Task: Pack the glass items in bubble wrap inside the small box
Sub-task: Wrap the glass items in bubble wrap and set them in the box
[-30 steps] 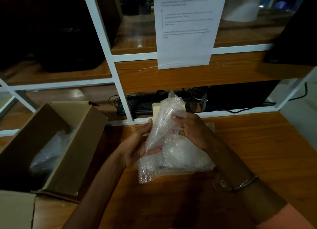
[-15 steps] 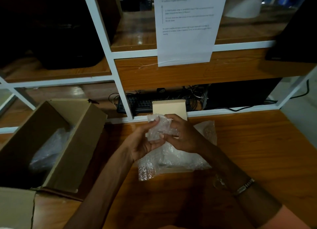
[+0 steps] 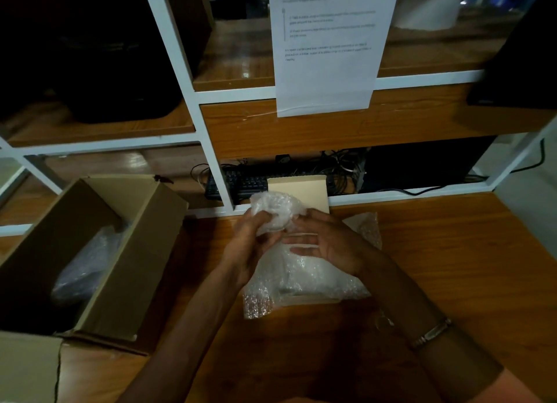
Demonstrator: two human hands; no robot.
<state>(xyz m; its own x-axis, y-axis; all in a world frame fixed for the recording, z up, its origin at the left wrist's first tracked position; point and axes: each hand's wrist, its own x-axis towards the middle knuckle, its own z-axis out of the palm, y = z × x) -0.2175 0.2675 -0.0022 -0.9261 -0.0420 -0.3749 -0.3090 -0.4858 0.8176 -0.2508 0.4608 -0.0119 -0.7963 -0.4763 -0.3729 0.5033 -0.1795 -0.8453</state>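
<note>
Bubble wrap, clear, one bundle [image 3: 272, 214] — held up above the middle of the desk [image 3: 452, 267], bunched round an item that cannot be made out through the plastic. Left hand [image 3: 251, 245] grips the bundle from the left, fingers curled round its lower part. Right hand [image 3: 325, 242] lies against its right side with fingers extended and flat, pressing the wrap rather than clutching it; a metal bracelet [image 3: 431, 333] sits on that wrist.

Bubble wrap sheet [image 3: 304, 285] — flat on the desk directly under both hands, its near-left corner poking out toward the viewer, something pale and flat showing beneath it.

Small box [image 3: 135, 251], brown cardboard, open — on the left of the desk, well apart from the hands. One wrapped item [image 3: 87, 270] already lies inside it, low against the bottom.

Beige card box [image 3: 301, 191] — upright at the far edge of the desk, just behind the bundle.

Shelf unit [image 3: 193, 101], white frame with wood boards — along the far side. A printed sheet of paper [image 3: 328, 46] hangs on its front; text too blurred to read. A black keyboard [image 3: 238, 182] and tangled cables occupy the lowest shelf.
</note>
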